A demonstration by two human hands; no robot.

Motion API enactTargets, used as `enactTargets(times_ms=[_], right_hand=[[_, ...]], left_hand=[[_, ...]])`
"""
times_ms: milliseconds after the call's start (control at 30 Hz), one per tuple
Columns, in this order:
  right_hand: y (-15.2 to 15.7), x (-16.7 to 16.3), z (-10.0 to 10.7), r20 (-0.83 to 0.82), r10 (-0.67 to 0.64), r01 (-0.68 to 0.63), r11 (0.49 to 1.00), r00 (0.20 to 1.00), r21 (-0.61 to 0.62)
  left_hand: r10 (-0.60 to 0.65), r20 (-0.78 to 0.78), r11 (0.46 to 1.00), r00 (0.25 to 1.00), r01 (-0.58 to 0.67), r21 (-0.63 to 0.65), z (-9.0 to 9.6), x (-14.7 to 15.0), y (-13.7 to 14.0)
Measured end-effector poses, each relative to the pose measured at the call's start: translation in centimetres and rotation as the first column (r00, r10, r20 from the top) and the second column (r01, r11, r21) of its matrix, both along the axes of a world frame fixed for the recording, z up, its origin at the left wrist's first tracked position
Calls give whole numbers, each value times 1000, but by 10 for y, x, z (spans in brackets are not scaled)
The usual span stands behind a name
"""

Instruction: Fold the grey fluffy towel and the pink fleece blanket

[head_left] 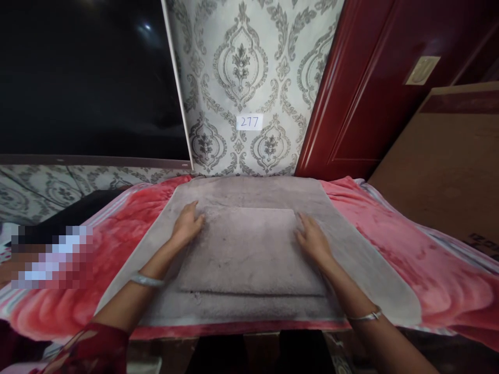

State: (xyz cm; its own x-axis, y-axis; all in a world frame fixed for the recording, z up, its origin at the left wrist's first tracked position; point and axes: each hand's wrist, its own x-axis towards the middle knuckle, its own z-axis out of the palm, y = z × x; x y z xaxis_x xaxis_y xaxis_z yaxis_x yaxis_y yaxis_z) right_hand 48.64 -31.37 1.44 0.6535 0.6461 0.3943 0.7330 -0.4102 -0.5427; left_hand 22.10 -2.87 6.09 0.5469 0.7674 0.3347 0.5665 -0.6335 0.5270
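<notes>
A folded grey towel [253, 252], a neat rectangle with its front fold toward me, lies on a wider grey plush cloth [374, 275]. My left hand [187, 224] rests beside the towel's far left corner, thumb and fingers apart. Near the far right corner is my right hand [313, 239], its fingers stretched forward and spread, with the thumb close to the towel's edge. Whether either hand touches the towel is hard to make out. Neither appears to grip anything.
Under the grey cloth a red and pink plush blanket [413, 244] covers the table. Behind stand a patterned wall with a paper label [249, 122], a dark television screen [89, 83] and a red door [351, 104]. A cardboard box [448, 166] stands at right; a blurred patch is at left.
</notes>
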Motion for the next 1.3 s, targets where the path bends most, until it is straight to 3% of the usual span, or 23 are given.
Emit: enactTargets(times_ms=[100,200,267,367,500,667,867,1067,1200,1300], right_hand=[[60,-40,36,141,223,-204,969,964,-140],[120,-77,55,147,348,-303,917,926,-260],[145,-91,50,129,346,-294,904,929,-311],[158,-98,27,118,316,-259,901,941,-348],[153,-92,6,120,331,-268,892,936,-365],[135,-56,9,115,320,-245,872,941,-423],[92,0,-7,135,85,-17,899,987,-438],[51,21,-24,68,-95,115,910,993,-398],[28,24,-21,27,-89,92,906,996,-414],[23,15,-7,-13,-121,104,900,993,-422]], left_hand=[[-121,-191,980,974,148,134,12,40,-16],[-76,-334,974,940,142,177,7,68,-34],[-10,-391,971,920,103,218,-5,74,-41],[20,-463,961,886,110,253,-24,70,-44],[15,-490,950,872,140,279,-32,66,-41],[4,-474,946,880,150,286,-30,67,-38],[-25,-427,952,904,152,267,-35,68,-35],[-24,-430,959,903,143,246,-31,68,-38],[-38,-414,960,909,148,236,-31,67,-39],[-52,-400,960,915,157,232,-30,68,-40]])
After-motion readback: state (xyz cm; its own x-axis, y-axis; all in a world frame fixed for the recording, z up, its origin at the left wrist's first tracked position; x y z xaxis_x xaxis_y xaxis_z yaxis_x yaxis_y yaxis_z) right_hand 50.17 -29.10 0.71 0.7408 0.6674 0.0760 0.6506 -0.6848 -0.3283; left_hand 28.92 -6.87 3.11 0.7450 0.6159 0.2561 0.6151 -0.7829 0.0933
